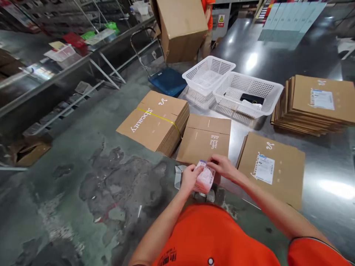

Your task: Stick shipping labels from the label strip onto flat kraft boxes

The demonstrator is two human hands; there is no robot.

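My left hand point(190, 178) is closed around a small stack of printed shipping labels point(205, 178), pinkish-white with barcodes, close in front of my body. The thumb lies on top of the stack. With its fingertips pinched at the upper right edge of the labels is my right hand point(223, 165). Just beyond both hands lies a flat cardboard carton point(203, 138) with white printing, at the table's edge. To the right, a flat carton with a white label stuck on it point(287, 171) lies on the metal table.
A yellow-strapped bundle of flat cartons point(151, 123) sits left. White baskets point(209, 70) stand behind, one holding dark items. Another labelled carton stack point(313, 107) is at right on the metal table point(330, 162). Beyond, a person in orange point(208, 18) stands by a large box point(183, 27).
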